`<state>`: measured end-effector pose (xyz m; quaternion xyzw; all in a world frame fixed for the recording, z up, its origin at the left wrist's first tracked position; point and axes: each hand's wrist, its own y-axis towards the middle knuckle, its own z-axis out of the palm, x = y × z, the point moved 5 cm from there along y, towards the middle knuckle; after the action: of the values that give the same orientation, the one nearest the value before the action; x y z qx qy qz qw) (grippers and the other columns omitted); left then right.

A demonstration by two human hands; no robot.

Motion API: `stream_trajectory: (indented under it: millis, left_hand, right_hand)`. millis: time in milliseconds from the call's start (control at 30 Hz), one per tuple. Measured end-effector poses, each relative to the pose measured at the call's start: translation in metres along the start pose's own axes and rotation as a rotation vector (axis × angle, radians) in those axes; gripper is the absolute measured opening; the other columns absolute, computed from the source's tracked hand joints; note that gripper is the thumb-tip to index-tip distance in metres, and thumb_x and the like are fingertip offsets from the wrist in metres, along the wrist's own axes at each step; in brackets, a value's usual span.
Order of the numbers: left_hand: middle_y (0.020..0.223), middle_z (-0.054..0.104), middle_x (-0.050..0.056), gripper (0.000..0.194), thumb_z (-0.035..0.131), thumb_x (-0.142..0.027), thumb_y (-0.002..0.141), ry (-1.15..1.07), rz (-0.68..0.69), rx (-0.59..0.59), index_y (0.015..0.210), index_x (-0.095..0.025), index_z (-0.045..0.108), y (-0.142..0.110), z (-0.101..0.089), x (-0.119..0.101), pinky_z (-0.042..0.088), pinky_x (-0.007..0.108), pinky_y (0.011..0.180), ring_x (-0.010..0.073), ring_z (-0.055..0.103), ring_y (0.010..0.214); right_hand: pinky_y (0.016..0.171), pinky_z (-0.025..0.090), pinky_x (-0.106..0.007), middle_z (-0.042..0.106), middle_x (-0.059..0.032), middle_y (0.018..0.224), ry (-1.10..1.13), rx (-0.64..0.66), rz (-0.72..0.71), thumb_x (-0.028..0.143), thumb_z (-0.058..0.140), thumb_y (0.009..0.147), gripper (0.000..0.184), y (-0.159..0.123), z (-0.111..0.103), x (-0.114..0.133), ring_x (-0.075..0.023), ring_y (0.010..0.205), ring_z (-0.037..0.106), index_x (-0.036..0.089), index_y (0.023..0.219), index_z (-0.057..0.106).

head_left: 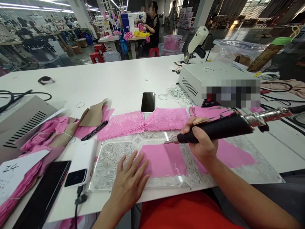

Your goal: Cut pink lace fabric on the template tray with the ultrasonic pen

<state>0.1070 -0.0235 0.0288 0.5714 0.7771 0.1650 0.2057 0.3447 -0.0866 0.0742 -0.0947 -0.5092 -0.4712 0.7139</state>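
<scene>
Left hand (131, 179) spread flat, touching pink cloth (165, 162) just right of it. Right hand (205, 144) grips black tool (224, 128), tip near cloth's far edge. Likely mid-job; pink stack (124, 123) beyond left hand, done or waiting unclear.

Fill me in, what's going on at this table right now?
The person's right hand grips a black handheld tool, its metal tip by the far edge of a pink fabric piece; whether it touches is unclear. The left hand lies spread, fingers on the piece's left side. The piece lies on a grey mottled board, with pink lace pieces behind it.
</scene>
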Motion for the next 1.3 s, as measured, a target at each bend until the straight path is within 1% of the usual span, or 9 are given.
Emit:
stream_trajectory:
  millis: [133, 300, 433, 533, 633, 800, 967, 1133, 1300]
  left_hand:
    - [0.133, 0.061, 0.008, 0.031, 0.051, -0.020, 0.095, -0.010, -0.002, -0.010, 0.124, -0.019, 0.061, 0.001, -0.001, 0.000, 0.023, 0.046, 0.116, 0.0263, 0.044, 0.136]
    - [0.134, 0.061, 0.007, 0.031, 0.051, -0.020, 0.095, -0.007, 0.003, -0.006, 0.124, -0.020, 0.061, 0.000, 0.000, 0.000, 0.023, 0.046, 0.116, 0.0267, 0.043, 0.136]
    - [0.132, 0.062, 0.008, 0.033, 0.051, -0.020, 0.094, 0.000, 0.005, -0.008, 0.126, -0.022, 0.060, 0.001, 0.000, 0.001, 0.023, 0.046, 0.116, 0.0263, 0.045, 0.135]
    - [0.132, 0.062, 0.008, 0.032, 0.051, -0.019, 0.094, -0.024, 0.001, -0.031, 0.125, -0.021, 0.060, 0.002, -0.001, 0.000, 0.024, 0.046, 0.116, 0.0267, 0.045, 0.135]
    - [0.131, 0.063, 0.009, 0.032, 0.051, -0.019, 0.094, -0.033, 0.005, -0.038, 0.125, -0.020, 0.061, 0.003, -0.002, 0.000, 0.024, 0.047, 0.117, 0.0266, 0.045, 0.135]
    - [0.131, 0.063, 0.008, 0.031, 0.051, -0.019, 0.095, -0.045, -0.002, -0.049, 0.123, -0.020, 0.062, 0.005, -0.002, -0.001, 0.023, 0.047, 0.117, 0.0267, 0.046, 0.135]
    - [0.130, 0.063, 0.008, 0.030, 0.051, -0.020, 0.095, -0.031, -0.001, -0.042, 0.122, -0.020, 0.062, 0.005, -0.002, -0.001, 0.023, 0.047, 0.117, 0.0269, 0.046, 0.134]
    - [0.130, 0.064, 0.009, 0.032, 0.052, -0.019, 0.094, -0.014, 0.016, -0.035, 0.125, -0.020, 0.061, 0.005, -0.003, -0.001, 0.023, 0.047, 0.117, 0.0273, 0.047, 0.134]
    - [0.130, 0.063, 0.009, 0.032, 0.053, -0.019, 0.094, -0.025, 0.011, -0.045, 0.125, -0.020, 0.061, 0.006, -0.003, -0.002, 0.023, 0.048, 0.117, 0.0276, 0.047, 0.134]
  right_hand:
    - [0.058, 0.054, -0.029, 0.055, 0.0015, 0.082, -0.007, 0.009, 0.008, 0.023, 0.067, 0.074, 0.013, 0.000, -0.004, -0.001, -0.0106, 0.061, 0.057, 0.022, 0.082, 0.058]
    - [0.059, 0.054, -0.029, 0.055, 0.0022, 0.081, -0.006, 0.053, 0.004, 0.022, 0.067, 0.076, 0.011, -0.002, -0.001, -0.003, -0.0105, 0.062, 0.058, 0.022, 0.081, 0.057]
    - [0.057, 0.053, -0.029, 0.055, 0.0024, 0.080, -0.010, 0.064, 0.012, 0.023, 0.067, 0.076, 0.011, -0.001, 0.000, -0.003, -0.0106, 0.061, 0.058, 0.021, 0.079, 0.057]
    - [0.057, 0.052, -0.029, 0.055, 0.0023, 0.080, 0.005, 0.018, -0.002, 0.024, 0.067, 0.074, 0.013, 0.003, -0.007, 0.001, -0.0103, 0.060, 0.057, 0.021, 0.081, 0.057]
    - [0.058, 0.051, -0.029, 0.055, 0.0017, 0.081, -0.029, -0.043, -0.035, 0.024, 0.066, 0.073, 0.013, 0.007, -0.021, 0.009, -0.0101, 0.060, 0.056, 0.022, 0.081, 0.057]
    - [0.060, 0.051, -0.030, 0.055, 0.0018, 0.081, -0.095, -0.076, -0.072, 0.026, 0.065, 0.073, 0.012, 0.010, -0.039, 0.016, -0.0102, 0.059, 0.055, 0.022, 0.081, 0.057]
    - [0.058, 0.050, -0.031, 0.056, 0.0011, 0.081, -0.098, -0.082, -0.045, 0.026, 0.067, 0.073, 0.014, 0.010, -0.043, 0.013, -0.0112, 0.060, 0.056, 0.022, 0.081, 0.057]
    - [0.059, 0.051, -0.031, 0.056, 0.0011, 0.080, -0.134, -0.098, -0.073, 0.027, 0.066, 0.072, 0.013, 0.013, -0.043, 0.018, -0.0112, 0.059, 0.055, 0.022, 0.080, 0.057]
    - [0.057, 0.051, -0.030, 0.055, 0.0010, 0.080, -0.136, -0.080, -0.083, 0.028, 0.066, 0.073, 0.014, 0.014, -0.043, 0.019, -0.0113, 0.058, 0.056, 0.022, 0.081, 0.056]
